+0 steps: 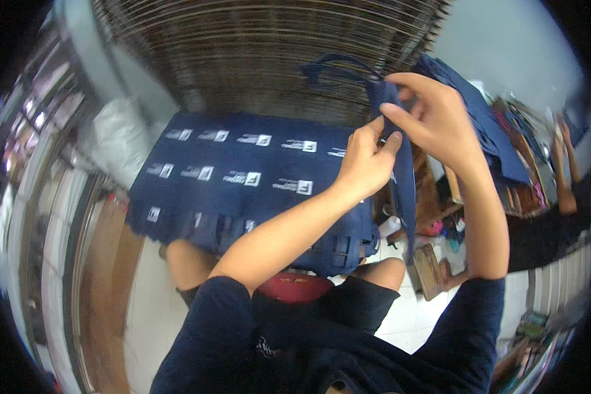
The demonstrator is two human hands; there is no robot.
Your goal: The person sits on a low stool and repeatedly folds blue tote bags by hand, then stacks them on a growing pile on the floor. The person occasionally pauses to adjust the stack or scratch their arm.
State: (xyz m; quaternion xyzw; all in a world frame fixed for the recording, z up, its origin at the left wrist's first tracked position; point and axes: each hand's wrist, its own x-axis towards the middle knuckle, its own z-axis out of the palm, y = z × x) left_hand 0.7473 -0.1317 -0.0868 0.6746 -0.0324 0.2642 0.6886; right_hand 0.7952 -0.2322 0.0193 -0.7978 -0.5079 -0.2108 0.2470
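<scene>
Evidently, the left hand (372, 157) and right hand (437, 118) both pinch a dark blue cloth piece (406, 187) beside the right edge of the printed cloth pile (233, 156), whose prints look done; the held piece seems unfinished.

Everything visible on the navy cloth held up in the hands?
The navy cloth looks like limp, plain fabric. The left hand and right hand grip its upper part; a narrow strap curves off leftward at the top. It hangs nearly edge-on, narrowing downward, right of the printed pile. Blur hides finer detail.
</scene>
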